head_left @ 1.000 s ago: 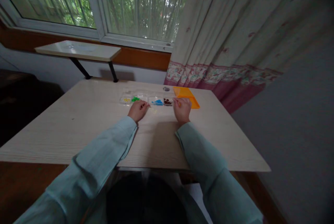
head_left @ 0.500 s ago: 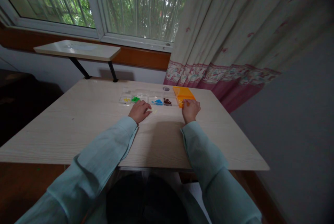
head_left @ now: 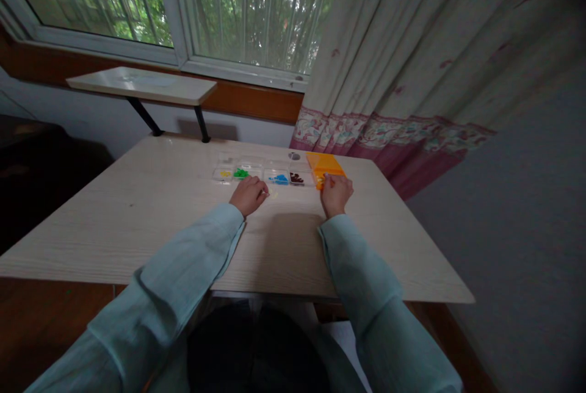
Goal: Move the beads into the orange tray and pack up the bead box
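Observation:
A clear compartment box (head_left: 256, 168) lies at the far middle of the wooden table (head_left: 137, 210). It holds small yellow pieces (head_left: 224, 174), green pieces (head_left: 240, 173), blue pieces (head_left: 279, 179) and dark brown pieces (head_left: 296, 178). My left hand (head_left: 248, 194) rests curled on the table just in front of the box, fingertips pinched beside a small pale piece (head_left: 273, 194). My right hand (head_left: 336, 191) is closed at the near edge of an orange tray (head_left: 325, 164) to the right of the box; what its fingers pinch is too small to name.
A small grey round object (head_left: 293, 155) sits behind the box. Beyond the table stands a white shelf (head_left: 141, 85) on black brackets under a window. A patterned curtain (head_left: 403, 75) hangs at the right. The table's right edge drops off near a grey wall.
My right hand moved right from the brown compartment to the near edge of the orange tray. My left hand stayed in front of the box, shifting only slightly.

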`<state>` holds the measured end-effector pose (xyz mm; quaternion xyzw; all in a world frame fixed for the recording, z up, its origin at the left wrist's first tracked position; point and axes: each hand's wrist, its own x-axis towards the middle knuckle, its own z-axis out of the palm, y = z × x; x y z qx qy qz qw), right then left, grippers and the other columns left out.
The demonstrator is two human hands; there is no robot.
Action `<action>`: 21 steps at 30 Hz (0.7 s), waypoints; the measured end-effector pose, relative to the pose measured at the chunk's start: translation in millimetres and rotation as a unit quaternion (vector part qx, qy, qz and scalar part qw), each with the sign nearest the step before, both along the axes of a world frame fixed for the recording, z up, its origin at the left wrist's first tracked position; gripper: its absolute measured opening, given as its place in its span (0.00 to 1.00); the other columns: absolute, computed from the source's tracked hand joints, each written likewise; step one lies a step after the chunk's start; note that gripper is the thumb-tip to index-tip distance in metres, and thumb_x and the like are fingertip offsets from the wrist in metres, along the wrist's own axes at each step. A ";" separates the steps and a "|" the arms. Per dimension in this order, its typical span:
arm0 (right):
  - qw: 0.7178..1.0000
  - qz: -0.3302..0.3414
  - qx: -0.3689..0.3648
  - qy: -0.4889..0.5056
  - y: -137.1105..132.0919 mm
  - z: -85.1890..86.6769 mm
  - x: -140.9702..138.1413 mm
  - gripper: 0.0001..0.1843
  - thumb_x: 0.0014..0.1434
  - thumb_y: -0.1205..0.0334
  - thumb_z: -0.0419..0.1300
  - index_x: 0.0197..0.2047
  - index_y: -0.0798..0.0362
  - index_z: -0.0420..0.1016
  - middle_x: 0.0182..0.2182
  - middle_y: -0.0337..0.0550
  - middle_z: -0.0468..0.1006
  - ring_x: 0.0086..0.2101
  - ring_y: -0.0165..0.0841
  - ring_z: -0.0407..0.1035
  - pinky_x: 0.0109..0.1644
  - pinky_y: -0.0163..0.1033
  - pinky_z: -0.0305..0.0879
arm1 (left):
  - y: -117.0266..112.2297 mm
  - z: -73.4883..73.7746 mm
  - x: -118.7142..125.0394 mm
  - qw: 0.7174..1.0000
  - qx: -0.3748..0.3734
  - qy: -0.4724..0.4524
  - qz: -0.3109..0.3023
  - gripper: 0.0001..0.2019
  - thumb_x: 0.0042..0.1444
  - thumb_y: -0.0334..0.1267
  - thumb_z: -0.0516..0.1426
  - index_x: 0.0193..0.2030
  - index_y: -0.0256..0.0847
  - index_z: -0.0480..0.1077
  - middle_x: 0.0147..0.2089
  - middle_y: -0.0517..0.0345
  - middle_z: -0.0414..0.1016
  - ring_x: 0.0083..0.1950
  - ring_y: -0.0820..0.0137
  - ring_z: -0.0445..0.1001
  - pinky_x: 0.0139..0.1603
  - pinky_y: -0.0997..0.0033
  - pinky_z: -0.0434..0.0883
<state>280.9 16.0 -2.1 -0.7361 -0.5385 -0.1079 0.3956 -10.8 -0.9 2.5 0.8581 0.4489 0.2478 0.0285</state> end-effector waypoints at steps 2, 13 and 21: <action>1.000 0.022 0.008 -0.008 0.0 0.4 -3.8 0.22 0.65 0.53 0.48 0.41 0.55 0.81 0.41 0.53 0.78 0.46 0.44 0.62 0.51 0.48 0.53 | -1.0 0.7 0.6 1.000 0.004 -0.001 0.007 0.10 0.61 0.40 0.53 0.38 0.39 0.73 0.39 0.49 0.70 0.44 0.61 0.66 0.48 0.59 0.64; 0.941 0.314 0.013 -0.123 -21.2 10.7 -72.6 0.15 0.65 0.53 0.54 0.45 0.48 0.80 0.40 0.45 0.78 0.46 0.38 0.63 0.53 0.44 0.53 | 10.6 -8.0 6.0 0.977 -0.065 -0.201 0.036 0.13 0.61 0.43 0.52 0.32 0.37 0.71 0.33 0.53 0.72 0.38 0.66 0.68 0.44 0.65 0.66; 0.919 0.359 0.026 -0.159 -37.5 12.8 -105.3 0.15 0.65 0.53 0.55 0.51 0.44 0.77 0.39 0.43 0.79 0.45 0.39 0.64 0.53 0.46 0.52 | 6.4 -5.1 12.8 0.903 -0.197 -0.380 -0.008 0.15 0.57 0.49 0.53 0.32 0.38 0.70 0.33 0.57 0.73 0.37 0.69 0.70 0.42 0.70 0.68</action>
